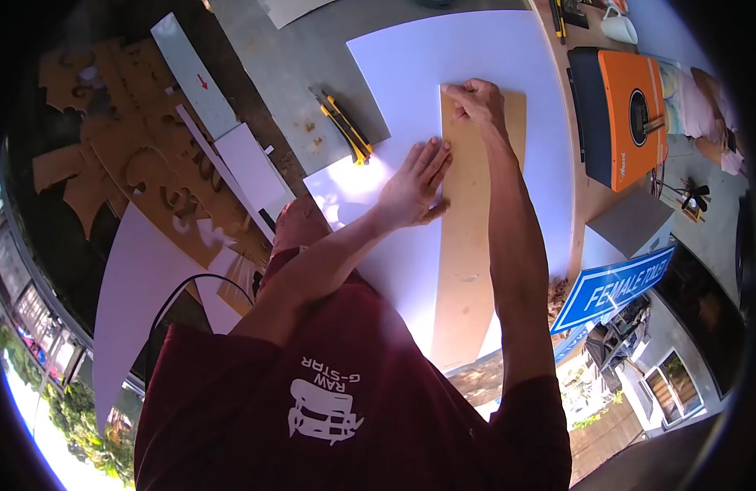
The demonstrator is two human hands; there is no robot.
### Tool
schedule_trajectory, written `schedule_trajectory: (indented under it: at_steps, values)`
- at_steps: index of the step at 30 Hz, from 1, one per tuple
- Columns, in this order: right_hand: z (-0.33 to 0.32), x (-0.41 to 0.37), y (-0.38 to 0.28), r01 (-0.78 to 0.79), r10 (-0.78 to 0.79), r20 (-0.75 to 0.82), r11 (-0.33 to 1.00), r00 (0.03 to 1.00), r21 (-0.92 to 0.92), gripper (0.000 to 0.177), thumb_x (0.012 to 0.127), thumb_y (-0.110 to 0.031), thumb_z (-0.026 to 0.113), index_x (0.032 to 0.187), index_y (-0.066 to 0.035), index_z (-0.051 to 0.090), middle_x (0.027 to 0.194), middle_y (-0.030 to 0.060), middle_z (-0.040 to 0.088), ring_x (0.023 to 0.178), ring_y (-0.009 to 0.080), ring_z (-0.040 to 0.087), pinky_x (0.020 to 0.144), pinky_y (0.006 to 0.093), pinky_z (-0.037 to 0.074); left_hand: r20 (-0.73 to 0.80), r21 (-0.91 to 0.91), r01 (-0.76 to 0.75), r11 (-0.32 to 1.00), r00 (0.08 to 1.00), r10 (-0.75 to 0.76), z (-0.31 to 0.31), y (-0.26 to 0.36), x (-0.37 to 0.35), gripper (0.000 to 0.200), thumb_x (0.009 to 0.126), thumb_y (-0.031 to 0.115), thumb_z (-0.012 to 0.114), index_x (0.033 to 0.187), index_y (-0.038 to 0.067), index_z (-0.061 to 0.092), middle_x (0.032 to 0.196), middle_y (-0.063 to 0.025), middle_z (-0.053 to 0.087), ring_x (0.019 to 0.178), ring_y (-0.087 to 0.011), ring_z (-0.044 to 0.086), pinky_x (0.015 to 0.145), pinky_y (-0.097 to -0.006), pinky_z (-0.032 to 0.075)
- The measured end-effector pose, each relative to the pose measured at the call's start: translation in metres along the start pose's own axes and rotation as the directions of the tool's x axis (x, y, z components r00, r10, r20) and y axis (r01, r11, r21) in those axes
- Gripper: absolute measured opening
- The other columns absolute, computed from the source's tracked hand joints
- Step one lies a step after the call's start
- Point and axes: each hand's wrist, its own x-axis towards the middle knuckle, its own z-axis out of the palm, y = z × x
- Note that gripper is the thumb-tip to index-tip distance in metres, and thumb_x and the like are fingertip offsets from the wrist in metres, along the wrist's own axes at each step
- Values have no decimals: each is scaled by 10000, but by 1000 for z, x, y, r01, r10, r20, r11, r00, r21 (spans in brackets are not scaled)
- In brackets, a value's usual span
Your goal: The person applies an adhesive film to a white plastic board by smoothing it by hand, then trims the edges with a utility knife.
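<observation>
A long brown-faced strip (476,245) lies on a large white sheet (492,45) that covers much of the table. My right hand (474,105) is closed at the far left corner of the strip, its fingertips pinching the edge there. Flat on the white sheet, my left hand (415,184) has its fingers stretched out, and their tips touch the strip's left edge. Two yellow-and-black box cutters (345,129) lie side by side on the table, to the left of the white sheet's inner corner and beyond my left hand.
An orange-and-black machine (627,119) stands to the right, below a white mug (618,27). A blue "FEMALE TOILET" sign (611,288) leans at the lower right. Brown cut-out offcuts (132,155) and white strips (194,78) lie at the left. Another person (701,106) is at the far right.
</observation>
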Motion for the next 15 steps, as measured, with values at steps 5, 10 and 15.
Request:
schedule_trajectory:
  at_steps: [5, 10, 15]
  values:
    - [20, -4, -5, -3, 2, 27, 999, 1000, 41, 362, 795, -325, 858, 795, -1, 696, 697, 87, 693, 545, 149, 681, 514, 273, 584, 14, 26, 13, 1000, 1000, -13, -10, -8, -14, 864, 851, 401, 737, 1495, -69, 405, 1635, -224, 280, 1529, -411, 241, 1245, -560, 215]
    - [18, -9, -9, -12, 12, 2, 1000, 1000, 13, 361, 795, -323, 859, 790, -2, 693, 699, 83, 691, 545, 146, 682, 516, 269, 588, 14, 20, 15, 1000, 1000, -16, -9, -5, -13, 861, 851, 408, 733, 1492, -68, 412, 1634, -225, 280, 1531, -411, 235, 1249, -558, 207]
    - [16, -6, -9, -22, 22, 12, 1000, 1000, 5, 349, 794, -314, 860, 788, -8, 692, 708, 83, 694, 544, 148, 683, 516, 270, 588, 17, 29, 14, 1000, 1000, -14, -9, -4, -12, 867, 850, 415, 733, 1495, -66, 410, 1635, -224, 280, 1533, -406, 232, 1252, -551, 204]
